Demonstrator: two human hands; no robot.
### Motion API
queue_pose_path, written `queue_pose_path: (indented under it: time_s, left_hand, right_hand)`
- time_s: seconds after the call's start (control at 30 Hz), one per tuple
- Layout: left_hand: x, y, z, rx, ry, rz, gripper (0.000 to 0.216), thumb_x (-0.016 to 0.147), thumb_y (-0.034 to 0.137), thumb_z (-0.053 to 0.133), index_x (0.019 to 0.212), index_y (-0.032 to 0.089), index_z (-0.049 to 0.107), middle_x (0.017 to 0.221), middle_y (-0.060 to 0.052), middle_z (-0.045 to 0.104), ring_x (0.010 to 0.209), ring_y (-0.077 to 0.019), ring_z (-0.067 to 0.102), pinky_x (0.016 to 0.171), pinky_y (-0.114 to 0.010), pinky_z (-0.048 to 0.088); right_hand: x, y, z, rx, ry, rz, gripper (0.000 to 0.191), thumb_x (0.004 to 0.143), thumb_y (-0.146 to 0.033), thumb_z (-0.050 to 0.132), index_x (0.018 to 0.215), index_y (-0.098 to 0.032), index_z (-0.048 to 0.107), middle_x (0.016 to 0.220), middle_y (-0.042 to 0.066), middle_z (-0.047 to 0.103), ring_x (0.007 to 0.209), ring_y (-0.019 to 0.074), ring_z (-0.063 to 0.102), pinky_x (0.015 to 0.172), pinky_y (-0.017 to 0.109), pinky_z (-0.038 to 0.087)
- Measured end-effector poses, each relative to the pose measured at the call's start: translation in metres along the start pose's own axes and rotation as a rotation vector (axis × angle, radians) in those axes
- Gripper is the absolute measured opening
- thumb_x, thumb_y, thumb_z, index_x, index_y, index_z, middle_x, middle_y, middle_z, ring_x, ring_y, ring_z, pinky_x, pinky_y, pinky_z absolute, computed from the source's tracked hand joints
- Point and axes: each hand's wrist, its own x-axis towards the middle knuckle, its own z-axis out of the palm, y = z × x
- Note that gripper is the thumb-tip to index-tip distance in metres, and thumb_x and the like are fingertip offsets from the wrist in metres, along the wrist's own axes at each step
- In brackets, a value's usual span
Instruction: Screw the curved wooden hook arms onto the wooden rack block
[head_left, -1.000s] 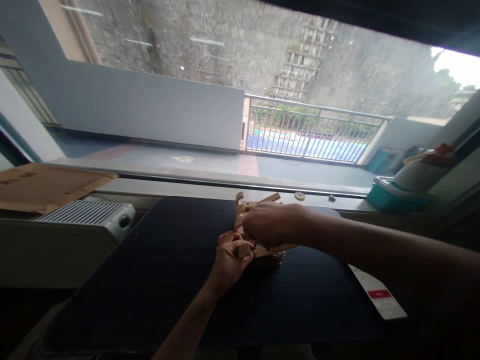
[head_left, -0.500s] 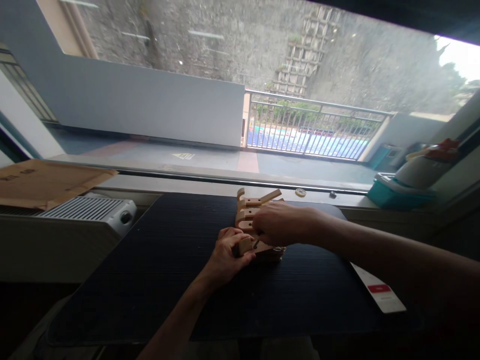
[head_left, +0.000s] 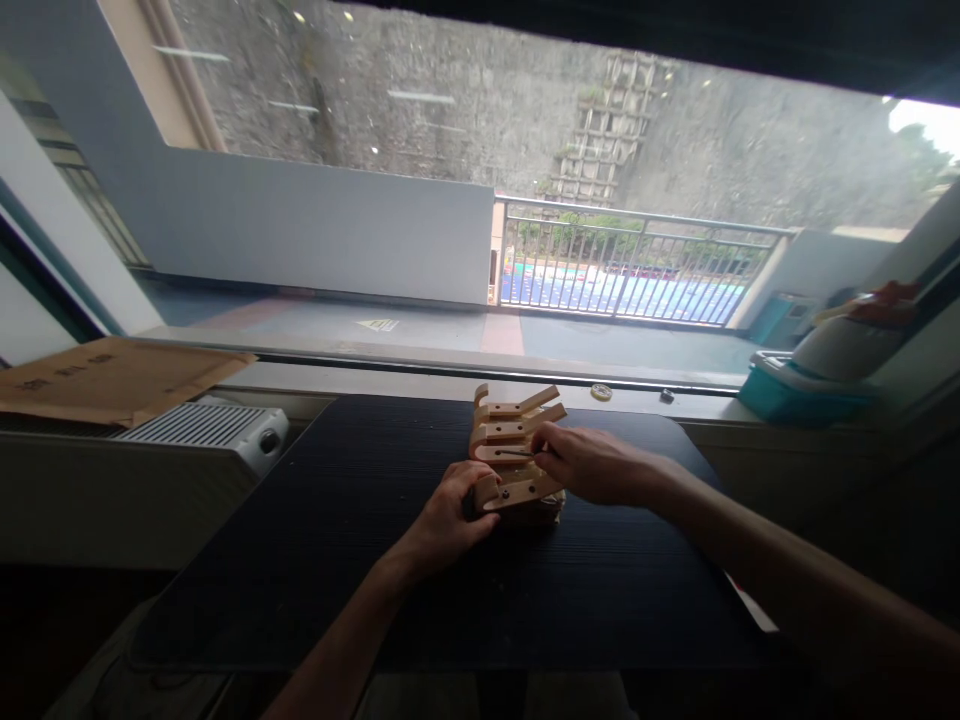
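Several pale wooden hooks point(head_left: 508, 409), each with an upturned end and dark holes, sit in a row on a block-like bundle on the dark table. My left hand point(head_left: 457, 500) is closed around the left end of the nearest hook point(head_left: 519, 492), thumb on the near side. A dark screw head shows in that hook. Pinched in my right hand point(head_left: 574, 460) is a thin metal rod-like tool point(head_left: 514, 453), pointing left across the neighbouring hook. Its far end lies near that hook's hole; whether it touches is unclear. My right fingers partly cover the hooks' right ends.
The black table point(head_left: 337, 560) stands against a window sill. On the sill are a tape roll point(head_left: 601, 392), a small metal object point(head_left: 667, 396) and a teal box point(head_left: 787, 390). A brown envelope point(head_left: 112, 375) rests on the radiator point(head_left: 210, 430) at left. My right forearm partly covers a white card point(head_left: 754, 605).
My right hand has moved right and slightly up from the nearest hook, uncovering its screw head and the rod-like tool. My left hand keeps its grip. The camera view has shifted slightly.
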Motion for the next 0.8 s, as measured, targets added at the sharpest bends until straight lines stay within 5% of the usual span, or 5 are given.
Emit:
queue_pose_path:
  time_s: [0.17, 0.23, 0.47, 0.8]
  left_hand:
    - [-0.003, -0.007, 0.004, -0.022, 0.061, -0.054, 0.037, 0.066, 0.017, 0.066, 0.103, 0.02, 0.059, 0.11, -0.007, 0.059, 0.108, -0.0221, 0.056, 0.097, -0.036, 0.045]
    - [-0.003, -0.011, 0.005, -0.029, 0.068, -0.046, 0.038, 0.067, 0.02, 0.068, 0.104, 0.019, 0.058, 0.11, -0.008, 0.06, 0.107, -0.0222, 0.057, 0.096, -0.036, 0.045]
    - [-0.003, -0.015, 0.003, -0.06, 0.064, 0.009, 0.035, 0.068, 0.025, 0.072, 0.1, 0.02, 0.061, 0.106, -0.007, 0.063, 0.104, -0.0218, 0.059, 0.094, -0.034, 0.047]
    - [0.0, -0.008, 0.002, -0.122, 0.072, -0.058, 0.04, 0.066, 0.03, 0.075, 0.104, 0.019, 0.065, 0.106, -0.007, 0.067, 0.101, -0.0226, 0.062, 0.091, -0.035, 0.049]
  right_hand:
    - [0.006, 0.001, 0.056, 0.223, 0.16, 0.142, 0.033, 0.081, -0.031, 0.053, 0.111, -0.018, 0.057, 0.102, 0.01, 0.067, 0.092, 0.0221, 0.059, 0.068, 0.028, 0.037]
    - [0.013, -0.003, 0.068, 0.246, 0.178, 0.119, 0.027, 0.08, -0.033, 0.056, 0.1, -0.018, 0.064, 0.099, 0.009, 0.069, 0.091, 0.0221, 0.06, 0.068, 0.027, 0.037]
    - [0.021, -0.008, 0.074, 0.234, 0.18, 0.097, 0.023, 0.082, -0.034, 0.055, 0.078, -0.017, 0.07, 0.082, 0.007, 0.071, 0.076, 0.0185, 0.062, 0.062, 0.027, 0.035]
    - [0.021, -0.006, 0.079, 0.288, 0.289, 0.203, 0.023, 0.077, -0.035, 0.061, 0.087, -0.018, 0.071, 0.087, 0.008, 0.071, 0.079, 0.0196, 0.061, 0.061, 0.026, 0.036]
